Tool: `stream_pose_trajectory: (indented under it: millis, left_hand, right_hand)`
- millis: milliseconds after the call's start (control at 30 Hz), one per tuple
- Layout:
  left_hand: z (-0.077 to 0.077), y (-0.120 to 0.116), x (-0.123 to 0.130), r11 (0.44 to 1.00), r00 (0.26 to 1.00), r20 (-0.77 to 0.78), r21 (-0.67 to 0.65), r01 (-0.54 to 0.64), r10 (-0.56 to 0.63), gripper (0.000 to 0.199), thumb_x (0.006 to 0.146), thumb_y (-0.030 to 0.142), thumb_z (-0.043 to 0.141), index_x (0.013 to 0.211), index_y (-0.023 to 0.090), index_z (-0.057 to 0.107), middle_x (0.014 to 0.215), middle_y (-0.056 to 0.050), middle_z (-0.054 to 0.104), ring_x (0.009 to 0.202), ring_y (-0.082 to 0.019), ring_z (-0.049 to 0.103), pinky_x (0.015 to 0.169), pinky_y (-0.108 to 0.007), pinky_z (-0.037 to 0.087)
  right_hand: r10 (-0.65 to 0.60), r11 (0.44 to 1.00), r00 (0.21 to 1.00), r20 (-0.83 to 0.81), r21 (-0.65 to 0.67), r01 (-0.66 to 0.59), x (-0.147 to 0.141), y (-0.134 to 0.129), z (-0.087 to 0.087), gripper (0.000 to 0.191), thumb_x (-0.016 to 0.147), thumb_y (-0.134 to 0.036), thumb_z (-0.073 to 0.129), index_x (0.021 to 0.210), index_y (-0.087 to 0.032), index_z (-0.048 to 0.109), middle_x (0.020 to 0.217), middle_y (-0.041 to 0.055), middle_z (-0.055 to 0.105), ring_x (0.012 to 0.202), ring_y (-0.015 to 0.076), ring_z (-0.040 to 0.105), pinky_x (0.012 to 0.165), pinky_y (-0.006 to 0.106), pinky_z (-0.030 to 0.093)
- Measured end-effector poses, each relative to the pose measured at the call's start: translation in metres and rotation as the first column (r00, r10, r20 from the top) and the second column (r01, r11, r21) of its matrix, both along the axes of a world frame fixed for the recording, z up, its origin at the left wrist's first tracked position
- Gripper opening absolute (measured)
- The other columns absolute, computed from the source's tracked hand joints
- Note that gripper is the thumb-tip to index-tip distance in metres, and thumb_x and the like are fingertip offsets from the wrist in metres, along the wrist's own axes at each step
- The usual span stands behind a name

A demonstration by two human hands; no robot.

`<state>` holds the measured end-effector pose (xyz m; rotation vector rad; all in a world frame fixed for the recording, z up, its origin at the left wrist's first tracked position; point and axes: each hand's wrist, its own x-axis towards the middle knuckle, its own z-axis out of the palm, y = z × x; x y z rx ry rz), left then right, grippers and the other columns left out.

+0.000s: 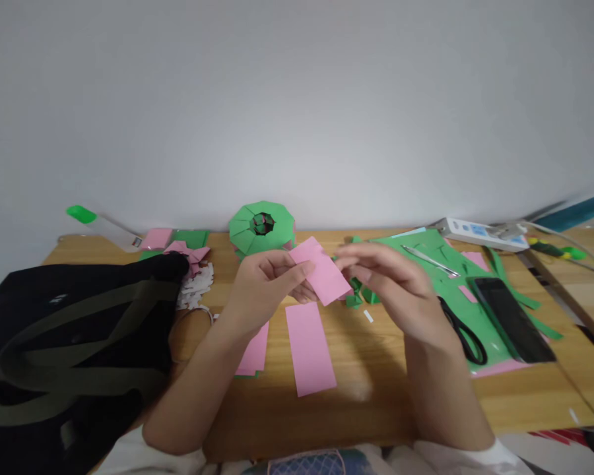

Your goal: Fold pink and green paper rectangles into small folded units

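My left hand [264, 280] and my right hand [383, 274] both hold a small pink paper rectangle [321, 270] above the wooden desk [376, 369], the left pinching its near edge, the right at its right end. Directly below lies a longer pink paper strip [309, 346]. More pink strips [255, 353] lie stacked under my left forearm. Behind my hands stands a round green folded-paper ring [261, 227] with a hole in its middle. Small green folded pieces [361, 293] lie beside my right hand.
A black bag [64, 343] fills the left side. Green paper sheets [435, 277] at right carry black scissors [468, 333], a dark phone [512, 316] and a metal tool [428, 258]. A white power strip [480, 234] sits at the back right. Pink scraps [191, 254] lie at back left.
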<state>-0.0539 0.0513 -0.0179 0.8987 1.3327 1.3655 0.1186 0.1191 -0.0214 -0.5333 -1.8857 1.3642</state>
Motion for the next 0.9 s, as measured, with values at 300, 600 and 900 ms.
stream_pose_trajectory:
  millis: [300,600,900]
  left_hand:
    - [0.0,-0.002,0.002,0.99,0.989,0.048,0.02,0.138,-0.138,0.024,0.071,0.032,0.074,0.058,0.015,0.063,0.051,-0.002,0.069,0.045,-0.013,0.065,0.051,-0.024,0.057]
    - [0.0,-0.005,0.009,0.989,0.995,0.007,0.114,0.098,-0.1,0.015,0.076,0.028,0.071,0.069,0.015,0.069,0.064,-0.003,0.074,0.058,-0.015,0.07,0.058,-0.023,0.057]
    - [-0.002,-0.005,0.009,0.988,0.991,0.071,0.115,0.105,-0.113,0.008,0.069,0.015,0.074,0.065,0.017,0.068,0.058,0.004,0.07,0.053,-0.008,0.065,0.057,-0.017,0.055]
  right_hand:
    - [-0.036,0.956,0.998,0.052,0.293,0.019,0.002,-0.001,0.006,0.015,0.078,-0.02,0.07,0.091,-0.027,0.074,0.088,0.0037,0.073,0.078,0.0174,0.066,0.068,0.032,0.053]
    - [-0.113,0.975,0.989,-0.095,-0.2,0.093,-0.01,-0.007,-0.008,0.026,0.081,-0.019,0.067,0.106,-0.025,0.063,0.072,-0.0027,0.065,0.063,0.0109,0.06,0.057,0.024,0.05]
    - [-0.078,0.968,0.995,-0.055,-0.242,0.063,-0.01,-0.009,-0.007,0.023,0.084,-0.018,0.063,0.106,-0.022,0.061,0.069,-0.0037,0.062,0.061,0.0094,0.058,0.055,0.022,0.047]
